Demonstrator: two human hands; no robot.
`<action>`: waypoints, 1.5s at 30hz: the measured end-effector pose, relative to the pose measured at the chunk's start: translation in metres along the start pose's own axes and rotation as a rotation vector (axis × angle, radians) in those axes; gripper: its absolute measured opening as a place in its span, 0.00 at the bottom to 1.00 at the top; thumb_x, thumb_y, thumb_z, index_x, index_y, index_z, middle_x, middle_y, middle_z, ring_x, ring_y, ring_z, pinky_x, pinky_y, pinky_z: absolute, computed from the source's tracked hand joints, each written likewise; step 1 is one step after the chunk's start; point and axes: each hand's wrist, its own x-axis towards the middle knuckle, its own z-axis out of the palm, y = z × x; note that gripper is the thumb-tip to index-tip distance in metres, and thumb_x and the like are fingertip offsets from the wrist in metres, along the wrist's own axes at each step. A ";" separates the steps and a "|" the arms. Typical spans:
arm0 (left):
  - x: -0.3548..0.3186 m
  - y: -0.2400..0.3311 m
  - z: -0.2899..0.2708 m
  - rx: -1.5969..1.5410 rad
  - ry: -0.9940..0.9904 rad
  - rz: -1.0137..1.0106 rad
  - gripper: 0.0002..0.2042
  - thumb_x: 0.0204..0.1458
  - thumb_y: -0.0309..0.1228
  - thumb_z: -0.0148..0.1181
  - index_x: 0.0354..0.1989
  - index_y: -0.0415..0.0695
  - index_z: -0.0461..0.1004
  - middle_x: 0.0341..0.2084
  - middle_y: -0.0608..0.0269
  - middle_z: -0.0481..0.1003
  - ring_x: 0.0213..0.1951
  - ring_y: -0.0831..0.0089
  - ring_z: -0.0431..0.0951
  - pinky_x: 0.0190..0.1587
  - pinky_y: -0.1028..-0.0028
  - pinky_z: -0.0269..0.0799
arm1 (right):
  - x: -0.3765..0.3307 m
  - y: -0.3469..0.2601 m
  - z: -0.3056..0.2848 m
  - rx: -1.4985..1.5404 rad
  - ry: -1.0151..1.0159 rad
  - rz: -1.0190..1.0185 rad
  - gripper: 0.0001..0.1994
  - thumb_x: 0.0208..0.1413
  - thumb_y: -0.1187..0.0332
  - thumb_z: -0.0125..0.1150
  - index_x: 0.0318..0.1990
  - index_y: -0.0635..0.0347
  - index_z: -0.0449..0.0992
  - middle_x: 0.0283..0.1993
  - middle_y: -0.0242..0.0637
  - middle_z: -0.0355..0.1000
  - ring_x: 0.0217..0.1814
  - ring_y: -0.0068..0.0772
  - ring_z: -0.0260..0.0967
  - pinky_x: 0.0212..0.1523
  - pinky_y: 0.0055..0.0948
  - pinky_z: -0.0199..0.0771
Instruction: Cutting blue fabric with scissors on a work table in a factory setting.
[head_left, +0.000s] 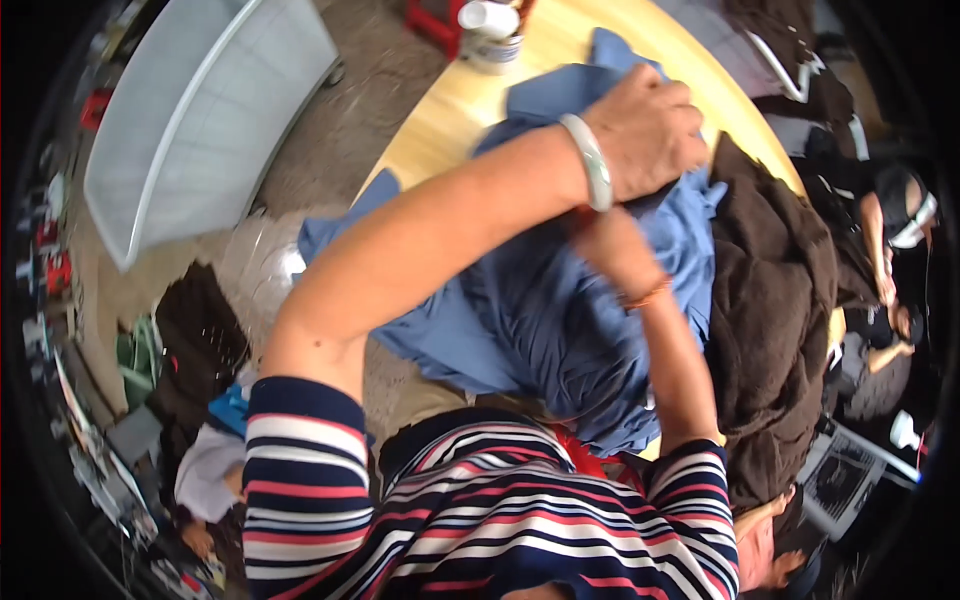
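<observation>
A heap of blue cloth (560,320), full of folds, covers the middle of the pale wooden table (440,130) and hangs over its near edge. My left hand (645,130), with a pale bangle at the wrist, reaches across to the far right part of the heap. Its fingers are curled closed on the blue cloth. Just below that wrist is my right hand (615,250), smeared by motion, with an orange cord around its wrist. It is over the same cloth, and its fingers cannot be made out.
Dark brown fabric (770,320) is piled along the table's right side. White cups or tubs (492,45) stand at the far left edge, near a red stool (430,25). A grey wheeled cart (190,130) stands on the floor at left. Other people sit working at right.
</observation>
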 end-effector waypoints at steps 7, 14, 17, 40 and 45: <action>-0.216 0.038 -0.087 -0.169 -0.104 -0.948 0.07 0.47 0.29 0.62 0.34 0.42 0.76 0.29 0.58 0.74 0.36 0.58 0.73 0.39 0.65 0.69 | -0.039 0.053 -0.041 0.472 0.013 0.253 0.08 0.56 0.69 0.57 0.35 0.65 0.68 0.21 0.33 0.69 0.22 0.23 0.67 0.25 0.25 0.67; -0.281 0.131 -0.080 -0.230 -0.143 -1.342 0.13 0.43 0.34 0.67 0.34 0.40 0.74 0.28 0.59 0.74 0.30 0.64 0.75 0.32 0.68 0.71 | -0.072 -0.010 -0.043 0.294 0.008 -0.022 0.20 0.52 0.69 0.58 0.53 0.63 0.67 0.27 0.55 0.72 0.33 0.56 0.73 0.35 0.40 0.72; -0.284 0.120 -0.051 0.087 -0.089 -1.104 0.13 0.42 0.29 0.68 0.36 0.39 0.73 0.23 0.63 0.73 0.24 0.70 0.72 0.28 0.74 0.68 | -0.080 -0.041 -0.039 0.171 -0.089 -0.146 0.22 0.51 0.68 0.60 0.54 0.62 0.66 0.28 0.57 0.72 0.34 0.60 0.71 0.35 0.45 0.71; -0.317 0.048 -0.017 -1.517 0.787 -2.176 0.15 0.51 0.42 0.64 0.32 0.42 0.71 0.24 0.61 0.76 0.17 0.79 0.68 0.17 0.82 0.62 | -0.113 -0.043 -0.019 0.098 -0.310 -0.311 0.20 0.52 0.69 0.58 0.54 0.58 0.66 0.28 0.53 0.72 0.32 0.56 0.70 0.34 0.46 0.70; -0.293 0.051 -0.024 -1.387 0.508 -2.300 0.15 0.50 0.43 0.65 0.29 0.44 0.71 0.19 0.66 0.73 0.16 0.80 0.67 0.15 0.83 0.59 | -0.108 -0.039 -0.017 0.106 -0.336 -0.303 0.20 0.51 0.69 0.59 0.53 0.59 0.66 0.28 0.53 0.72 0.33 0.55 0.71 0.35 0.45 0.70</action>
